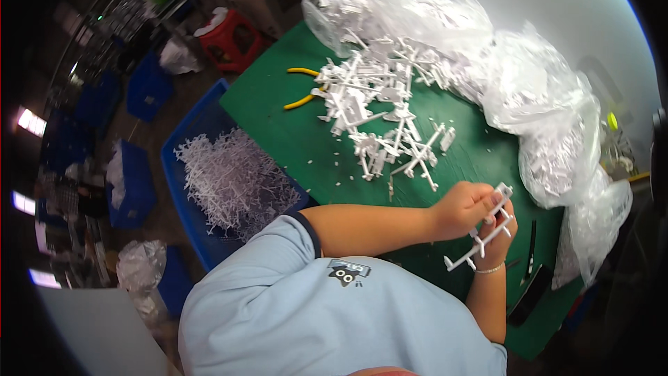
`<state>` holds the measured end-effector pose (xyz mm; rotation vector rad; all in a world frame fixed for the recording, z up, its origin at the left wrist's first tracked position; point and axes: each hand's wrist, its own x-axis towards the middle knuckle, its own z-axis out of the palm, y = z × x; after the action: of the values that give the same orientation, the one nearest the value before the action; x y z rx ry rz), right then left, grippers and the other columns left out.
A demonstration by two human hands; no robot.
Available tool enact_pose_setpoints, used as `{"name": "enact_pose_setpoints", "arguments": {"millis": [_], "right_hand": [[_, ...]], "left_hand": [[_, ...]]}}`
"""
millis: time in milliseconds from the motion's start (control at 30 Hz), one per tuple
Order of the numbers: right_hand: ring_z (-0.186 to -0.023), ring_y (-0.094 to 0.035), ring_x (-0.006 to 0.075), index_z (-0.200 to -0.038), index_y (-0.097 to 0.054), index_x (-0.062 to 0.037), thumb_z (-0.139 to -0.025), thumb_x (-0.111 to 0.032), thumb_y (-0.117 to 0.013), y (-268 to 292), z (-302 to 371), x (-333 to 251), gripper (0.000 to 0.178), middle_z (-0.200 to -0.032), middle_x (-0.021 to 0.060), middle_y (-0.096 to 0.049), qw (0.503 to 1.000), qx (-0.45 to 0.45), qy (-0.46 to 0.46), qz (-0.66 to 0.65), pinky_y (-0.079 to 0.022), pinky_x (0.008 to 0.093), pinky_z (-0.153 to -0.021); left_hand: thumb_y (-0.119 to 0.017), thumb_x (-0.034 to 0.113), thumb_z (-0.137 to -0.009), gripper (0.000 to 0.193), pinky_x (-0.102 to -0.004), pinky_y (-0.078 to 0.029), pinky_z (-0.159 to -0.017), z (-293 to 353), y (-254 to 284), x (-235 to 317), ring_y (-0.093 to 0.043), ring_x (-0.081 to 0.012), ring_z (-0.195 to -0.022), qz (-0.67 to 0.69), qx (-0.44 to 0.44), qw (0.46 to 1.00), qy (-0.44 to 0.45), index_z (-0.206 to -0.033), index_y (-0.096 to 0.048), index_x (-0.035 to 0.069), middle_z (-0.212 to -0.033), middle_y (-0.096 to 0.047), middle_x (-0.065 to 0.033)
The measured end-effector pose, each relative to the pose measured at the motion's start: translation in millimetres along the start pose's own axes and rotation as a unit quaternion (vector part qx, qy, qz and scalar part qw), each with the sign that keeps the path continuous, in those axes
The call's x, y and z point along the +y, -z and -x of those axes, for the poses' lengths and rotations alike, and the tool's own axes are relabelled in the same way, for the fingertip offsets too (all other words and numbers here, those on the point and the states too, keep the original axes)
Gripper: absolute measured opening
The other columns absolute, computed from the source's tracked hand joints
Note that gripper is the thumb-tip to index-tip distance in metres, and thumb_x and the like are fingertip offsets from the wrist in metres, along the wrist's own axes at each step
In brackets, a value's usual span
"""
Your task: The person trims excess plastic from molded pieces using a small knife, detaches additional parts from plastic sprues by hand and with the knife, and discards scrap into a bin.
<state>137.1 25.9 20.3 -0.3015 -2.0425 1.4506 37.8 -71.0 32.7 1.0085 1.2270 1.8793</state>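
Both my hands are together over the near right part of the green table [278,118]. My left hand [460,207] is closed, its fingers pinching the upper end of a white plastic sprue [487,238] with small molded parts on it. My right hand [504,226], a beaded bracelet at its wrist, grips the same sprue from the right side. The sprue's long runner and short side stubs point down and to the left. Ahead of my hands lies a loose heap of white molded pieces [362,90] on runners.
Yellow-handled pliers [302,102] lie partly under the heap. Clear bags [550,104] of white parts line the table's far and right edges. A blue crate [182,138] of white sprue scraps stands left, near a red stool [233,40]. A black phone-like object [530,297] lies at right.
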Motion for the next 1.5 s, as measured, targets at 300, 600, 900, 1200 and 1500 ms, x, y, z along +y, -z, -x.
{"name": "enact_pose_setpoints", "arguments": {"millis": [300,600,900,1200,1500], "right_hand": [[-0.075,-0.053,0.0112,-0.101,-0.059,0.0012,-0.081,-0.062,-0.063,1.9,1.0,19.6,0.067,-0.083,0.0008,-0.056,0.997,0.022,-0.067,-0.01,-0.044,0.0259,-0.065],[-0.055,-0.052,0.0293,-0.078,-0.048,-0.0037,-0.087,-0.045,-0.063,3.9,-11.1,19.0,0.045,-0.063,0.0098,-0.052,0.993,-0.01,0.05,0.11,-0.043,0.0353,-0.052],[-0.058,-0.055,0.0301,-0.077,-0.051,-0.0034,-0.087,-0.036,-0.065,6.3,-6.1,13.7,0.037,-0.066,0.0106,-0.054,0.995,-0.019,0.035,0.092,-0.044,0.0351,-0.053],[-0.06,-0.058,0.0299,-0.083,-0.055,-0.0026,-0.089,-0.032,-0.063,6.6,-7.1,7.2,0.031,-0.069,0.0113,-0.058,0.996,-0.032,0.027,0.075,-0.046,0.035,-0.055],[-0.057,-0.056,0.0324,-0.078,-0.053,-0.002,-0.087,-0.02,-0.061,3.8,-8.1,12.0,0.022,-0.065,0.0134,-0.056,0.993,-0.029,0.041,0.108,-0.044,0.0367,-0.053]], "left_hand": [[-0.054,0.013,-0.092,0.016,-0.0235,-0.047,-0.07,-1.7,3.3,-27.1,-0.058,-0.008,-0.078,0.08,-0.002,0.996,0.047,-0.1,-0.06,0.0,-0.085,-0.062,-0.0039],[-0.044,0.032,-0.1,0.034,-0.0188,-0.04,-0.05,-3.5,4.9,-14.7,-0.049,-0.0042,-0.06,0.116,0.028,0.986,0.119,-0.098,-0.058,0.001,-0.076,-0.057,-0.0005],[-0.044,0.036,-0.1,0.039,-0.0185,-0.036,-0.05,-2.6,-2.4,-12.2,-0.044,-0.0028,-0.058,0.132,0.029,0.984,0.116,-0.095,-0.06,0.001,-0.072,-0.053,0.0022],[-0.044,0.036,-0.1,0.039,-0.0186,-0.036,-0.05,-2.5,-4.1,-12.9,-0.045,-0.003,-0.058,0.156,0.042,0.98,0.117,-0.094,-0.06,0.001,-0.072,-0.055,0.0014],[-0.047,0.03,-0.1,0.035,-0.0205,-0.038,-0.05,-4.7,1.1,-17.0,-0.047,-0.003,-0.059,0.11,0.066,0.986,0.107,-0.087,-0.061,0.0,-0.068,-0.054,0.0011]]}}
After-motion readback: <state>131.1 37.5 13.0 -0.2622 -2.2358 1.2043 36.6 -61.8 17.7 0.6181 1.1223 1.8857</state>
